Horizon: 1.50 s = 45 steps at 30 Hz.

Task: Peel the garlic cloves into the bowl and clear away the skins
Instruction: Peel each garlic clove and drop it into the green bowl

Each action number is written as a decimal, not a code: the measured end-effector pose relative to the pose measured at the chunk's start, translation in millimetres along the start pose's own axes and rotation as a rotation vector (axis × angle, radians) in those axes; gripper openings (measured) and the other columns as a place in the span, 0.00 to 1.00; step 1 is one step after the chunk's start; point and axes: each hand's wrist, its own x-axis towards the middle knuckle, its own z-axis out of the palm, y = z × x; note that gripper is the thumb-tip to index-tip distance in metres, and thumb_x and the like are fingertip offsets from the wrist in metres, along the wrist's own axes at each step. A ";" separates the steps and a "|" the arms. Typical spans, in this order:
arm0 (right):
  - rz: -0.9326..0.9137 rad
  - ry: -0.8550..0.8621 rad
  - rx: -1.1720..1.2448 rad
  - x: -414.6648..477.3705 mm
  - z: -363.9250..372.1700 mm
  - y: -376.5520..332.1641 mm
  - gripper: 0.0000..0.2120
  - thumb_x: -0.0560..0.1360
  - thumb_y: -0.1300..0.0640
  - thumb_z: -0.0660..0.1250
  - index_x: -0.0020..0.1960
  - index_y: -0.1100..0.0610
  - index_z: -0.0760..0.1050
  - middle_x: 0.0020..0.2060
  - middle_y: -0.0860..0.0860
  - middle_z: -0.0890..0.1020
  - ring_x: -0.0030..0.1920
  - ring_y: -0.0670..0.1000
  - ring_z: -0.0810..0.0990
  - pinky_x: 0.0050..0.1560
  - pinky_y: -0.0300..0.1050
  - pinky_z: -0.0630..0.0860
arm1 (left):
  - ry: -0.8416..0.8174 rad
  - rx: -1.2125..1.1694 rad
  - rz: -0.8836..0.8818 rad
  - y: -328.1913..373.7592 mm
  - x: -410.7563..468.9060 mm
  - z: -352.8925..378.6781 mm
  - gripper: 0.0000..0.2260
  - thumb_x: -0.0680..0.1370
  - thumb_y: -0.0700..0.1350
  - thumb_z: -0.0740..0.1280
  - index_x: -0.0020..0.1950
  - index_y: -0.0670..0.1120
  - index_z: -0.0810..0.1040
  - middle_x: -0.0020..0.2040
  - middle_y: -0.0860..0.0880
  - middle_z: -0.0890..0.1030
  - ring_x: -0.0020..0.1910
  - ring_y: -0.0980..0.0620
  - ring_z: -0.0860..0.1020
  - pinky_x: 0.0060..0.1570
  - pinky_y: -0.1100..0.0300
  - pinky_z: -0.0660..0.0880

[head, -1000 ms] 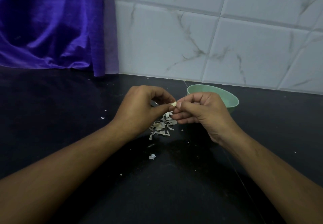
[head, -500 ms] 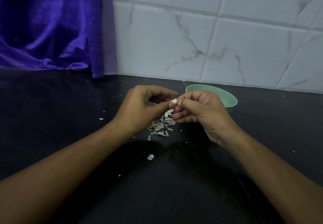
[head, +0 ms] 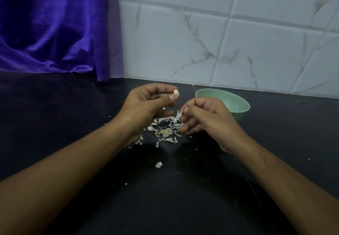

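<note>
My left hand (head: 146, 104) pinches a pale garlic clove (head: 176, 92) between thumb and fingertips, held above the black counter. My right hand (head: 205, 119) sits lower and to the right, its thumb and forefinger pinching a thin piece of garlic skin (head: 179, 113). Below and between the hands lies a pile of garlic skins (head: 166, 128) on the counter. A pale green bowl (head: 240, 104) stands just behind my right hand; what it holds is not clear.
Stray skin flakes lie nearer to me, one larger flake (head: 158, 164) in front of the pile. A purple cloth (head: 55, 25) hangs at the back left. A white marbled tile wall (head: 220, 42) closes the counter (head: 55, 124) behind the bowl.
The hands have come apart: the left keeps the clove and has lifted slightly, the right has pulled down and away with a strip of skin.
</note>
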 end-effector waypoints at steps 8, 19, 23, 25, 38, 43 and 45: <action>-0.149 0.100 0.048 -1.0 -6.5 0.2 0.04 0.77 0.68 0.73 0.49 0.62 0.79 0.39 0.56 0.83 0.37 0.58 0.86 0.42 0.55 0.85 | -0.060 0.071 -0.050 -1.4 -2.8 1.0 0.08 0.74 0.35 0.76 0.52 0.42 0.84 0.52 0.38 0.86 0.47 0.50 0.85 0.44 0.60 0.84; -0.155 0.047 0.085 -1.0 -8.8 -1.8 0.04 0.78 0.65 0.72 0.51 0.66 0.83 0.41 0.64 0.86 0.41 0.59 0.87 0.45 0.51 0.86 | -0.096 0.155 0.011 -2.1 -3.8 0.1 0.06 0.74 0.34 0.76 0.50 0.40 0.84 0.43 0.43 0.85 0.44 0.50 0.84 0.43 0.59 0.84; -0.098 0.006 0.134 -1.7 -8.8 -3.2 0.03 0.79 0.65 0.71 0.50 0.65 0.82 0.41 0.63 0.87 0.41 0.58 0.88 0.42 0.48 0.86 | -0.110 0.198 0.047 -0.8 -4.4 -1.4 0.06 0.73 0.36 0.76 0.49 0.40 0.84 0.44 0.42 0.85 0.43 0.48 0.84 0.45 0.58 0.84; -0.089 0.005 0.146 -2.1 -8.5 -3.8 0.03 0.78 0.65 0.71 0.49 0.65 0.82 0.40 0.62 0.87 0.41 0.58 0.88 0.42 0.47 0.86 | -0.114 0.207 0.055 0.0 -4.7 -1.6 0.06 0.73 0.35 0.76 0.49 0.40 0.84 0.45 0.41 0.85 0.43 0.48 0.84 0.45 0.58 0.84; -0.030 -0.004 0.201 -3.9 -6.7 -5.5 0.04 0.78 0.65 0.71 0.49 0.66 0.82 0.39 0.61 0.86 0.41 0.57 0.88 0.40 0.45 0.85 | -0.115 0.236 0.073 4.1 -5.5 -1.8 0.06 0.72 0.33 0.77 0.47 0.39 0.84 0.40 0.42 0.85 0.37 0.52 0.84 0.38 0.63 0.81; -0.037 -0.001 0.205 -4.6 -6.7 -5.8 0.05 0.77 0.64 0.72 0.50 0.66 0.83 0.40 0.62 0.86 0.41 0.59 0.88 0.42 0.46 0.86 | -0.102 0.248 0.084 5.7 -5.6 -1.3 0.07 0.71 0.35 0.78 0.47 0.38 0.84 0.40 0.41 0.86 0.38 0.50 0.84 0.40 0.61 0.82; -0.035 -0.002 0.198 -5.1 -6.3 -6.3 0.05 0.77 0.64 0.72 0.49 0.66 0.83 0.40 0.62 0.86 0.41 0.59 0.88 0.42 0.47 0.86 | -0.102 0.258 0.083 6.3 -5.6 -1.2 0.08 0.70 0.37 0.79 0.47 0.39 0.85 0.40 0.41 0.86 0.39 0.48 0.84 0.43 0.58 0.83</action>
